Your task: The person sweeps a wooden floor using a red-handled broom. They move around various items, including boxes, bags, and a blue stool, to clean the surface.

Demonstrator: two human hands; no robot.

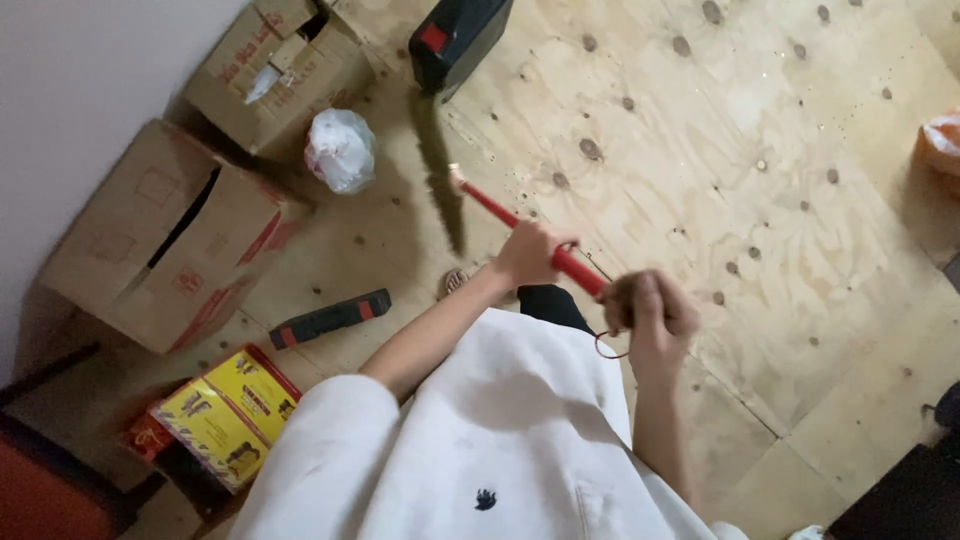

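I look down over my white shirt at a plywood floor (760,200). Both hands grip a red broom handle (500,212) that slants up and left. My left hand (530,255) holds it lower down the shaft. Around the upper end closes my right hand (652,315), where a thin red loop hangs. The broom's dark bristles (440,170) are motion-blurred over the floor, near the black case.
Two open cardboard boxes (165,240) (280,70) stand by the white wall at left, with a knotted white plastic bag (340,150) between them. A black case (455,40), a black-and-red tool (330,318), a yellow printed box (232,412) and an orange bag (942,145) lie around.
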